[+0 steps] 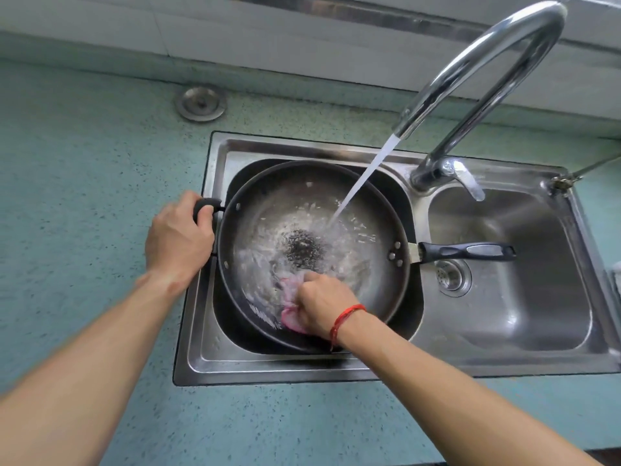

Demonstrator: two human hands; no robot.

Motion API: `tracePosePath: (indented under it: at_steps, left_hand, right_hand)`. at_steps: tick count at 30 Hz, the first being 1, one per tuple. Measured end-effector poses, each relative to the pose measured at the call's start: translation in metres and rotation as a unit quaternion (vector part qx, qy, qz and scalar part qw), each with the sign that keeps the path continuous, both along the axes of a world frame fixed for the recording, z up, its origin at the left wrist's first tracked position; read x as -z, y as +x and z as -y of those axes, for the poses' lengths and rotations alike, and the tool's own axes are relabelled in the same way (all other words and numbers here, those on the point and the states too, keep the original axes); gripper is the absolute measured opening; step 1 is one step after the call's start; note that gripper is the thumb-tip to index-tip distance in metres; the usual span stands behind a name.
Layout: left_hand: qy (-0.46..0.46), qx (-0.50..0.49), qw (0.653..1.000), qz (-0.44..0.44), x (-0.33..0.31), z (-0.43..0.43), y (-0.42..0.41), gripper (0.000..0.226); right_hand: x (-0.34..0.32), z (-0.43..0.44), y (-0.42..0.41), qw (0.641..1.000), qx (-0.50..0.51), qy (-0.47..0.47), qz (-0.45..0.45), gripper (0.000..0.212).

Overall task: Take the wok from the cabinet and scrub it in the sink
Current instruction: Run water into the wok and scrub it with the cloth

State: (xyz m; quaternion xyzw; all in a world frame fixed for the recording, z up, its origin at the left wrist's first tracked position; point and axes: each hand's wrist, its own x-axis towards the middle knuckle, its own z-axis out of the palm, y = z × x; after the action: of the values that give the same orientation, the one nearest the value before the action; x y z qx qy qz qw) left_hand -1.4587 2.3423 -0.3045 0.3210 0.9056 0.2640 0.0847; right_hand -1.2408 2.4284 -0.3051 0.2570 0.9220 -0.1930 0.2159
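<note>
A dark round wok [369, 210] lies in the left basin of the steel double sink [302, 368]. Its long black handle [467, 252] points right, over the right basin. My left hand [178, 240] grips the wok's short black helper handle on the left rim. My right hand [319, 302], with a red string at the wrist, presses a pink cloth [290, 317] against the wok's near inner wall. Water streams from the curved chrome tap [470, 79] into the middle of the wok, where it foams around a dark patch.
The right basin [537, 297] holds only its drain strainer [452, 275]. A teal speckled countertop [84, 146] surrounds the sink, with a round metal cap [201, 102] set in it behind the left basin. A grey wall ledge runs along the back.
</note>
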Motion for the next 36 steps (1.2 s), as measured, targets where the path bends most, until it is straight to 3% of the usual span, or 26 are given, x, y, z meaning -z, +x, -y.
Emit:
tracePosePath:
  at_steps: [11, 16, 22, 27, 36]
  left_hand:
    - [-0.005, -0.001, 1.000, 0.000, -0.001, 0.000, 0.001, 0.021]
    - [-0.009, -0.005, 1.000, 0.005, -0.002, -0.001, 0.002, 0.021]
    - [-0.018, -0.005, 1.000, 0.015, -0.005, -0.001, 0.002, 0.023]
    - [-0.019, -0.002, 1.000, 0.014, -0.005, -0.001, 0.002, 0.024]
    - [-0.019, 0.003, 1.000, 0.014, -0.004, -0.001, 0.001, 0.024]
  right_hand:
    - [-0.009, -0.004, 0.004, 0.996, 0.040, 0.024, -0.073, 0.026]
    - [-0.031, -0.039, 0.014, 0.965, 0.127, 0.165, -0.158, 0.031]
    - [-0.053, -0.095, 0.042, 0.908, 0.252, 0.310, -0.122, 0.079]
    - [-0.058, -0.118, 0.061, 0.890, 0.329, 0.309, -0.065, 0.094]
    - [-0.047, -0.126, 0.076, 0.898, 0.347, 0.263, -0.062, 0.088]
